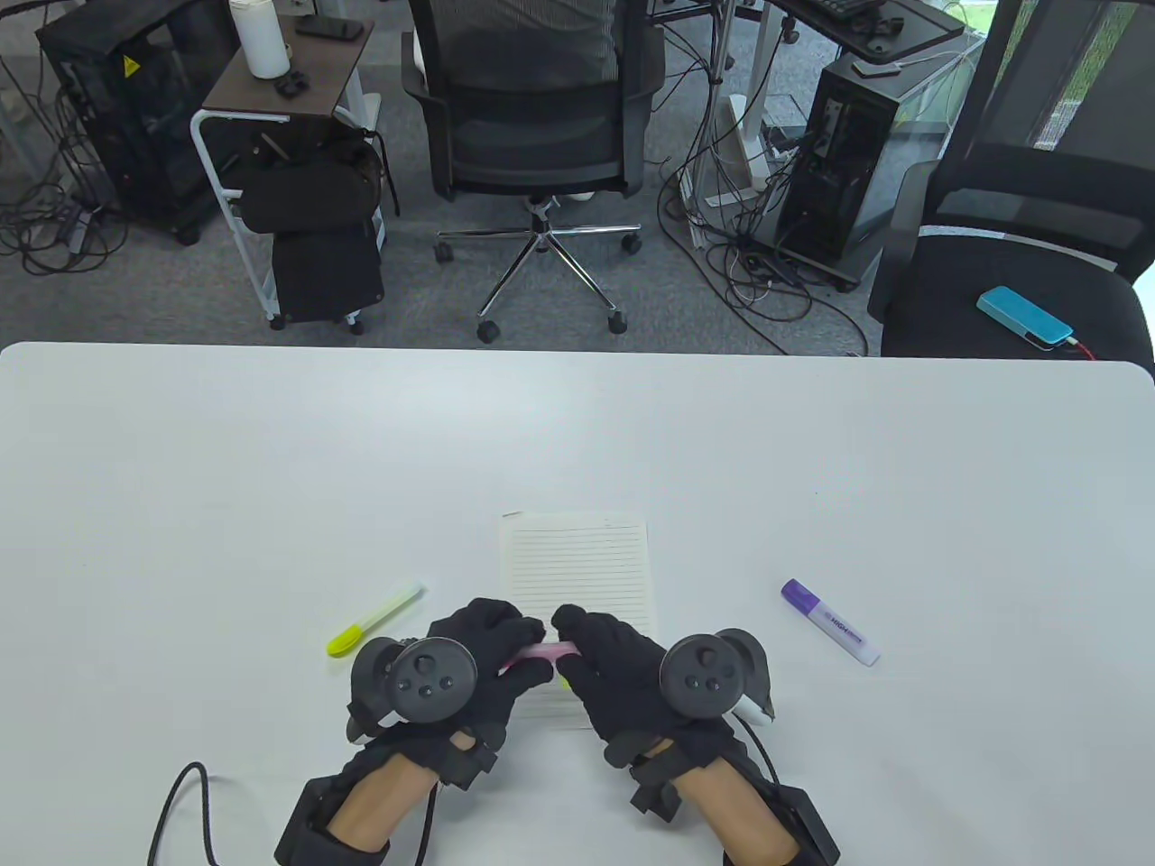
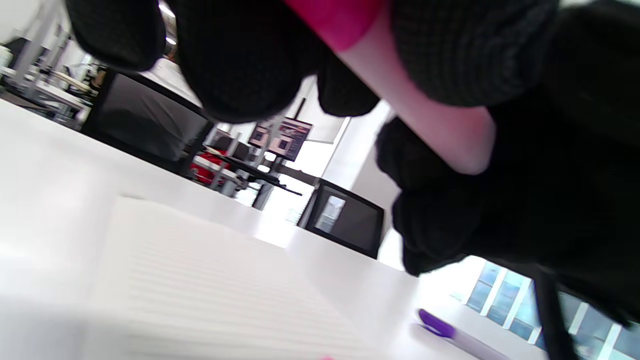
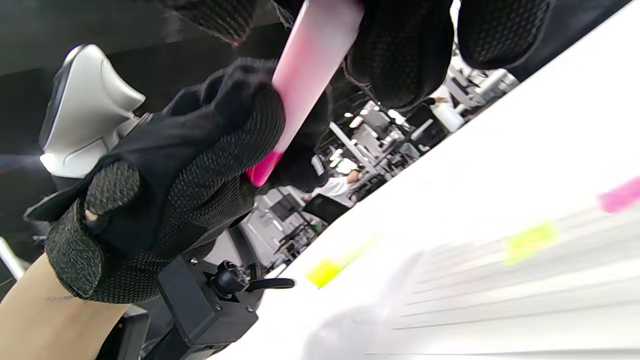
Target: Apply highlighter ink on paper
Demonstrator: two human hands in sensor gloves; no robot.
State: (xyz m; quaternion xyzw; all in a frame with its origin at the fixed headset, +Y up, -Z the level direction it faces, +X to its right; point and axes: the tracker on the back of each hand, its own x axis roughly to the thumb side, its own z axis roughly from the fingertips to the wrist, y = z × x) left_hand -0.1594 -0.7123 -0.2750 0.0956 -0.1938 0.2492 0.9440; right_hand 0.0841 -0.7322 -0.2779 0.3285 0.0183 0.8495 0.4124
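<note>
A pink highlighter (image 1: 539, 653) is held level between both hands above the near part of the lined paper (image 1: 577, 568). My left hand (image 1: 492, 645) grips its darker pink end (image 2: 340, 20). My right hand (image 1: 586, 640) grips the pale barrel (image 3: 312, 60). Both hands' fingers curl round the pen, so its tip is hidden. In the right wrist view the paper (image 3: 500, 300) carries a yellow mark (image 3: 530, 241) and a pink mark (image 3: 620, 196).
A yellow highlighter (image 1: 374, 621) lies left of the paper. A purple highlighter (image 1: 828, 622) lies to the right, also seen as the purple pen (image 2: 440, 325) in the left wrist view. Office chairs and computer towers stand beyond the table's far edge (image 1: 577, 347).
</note>
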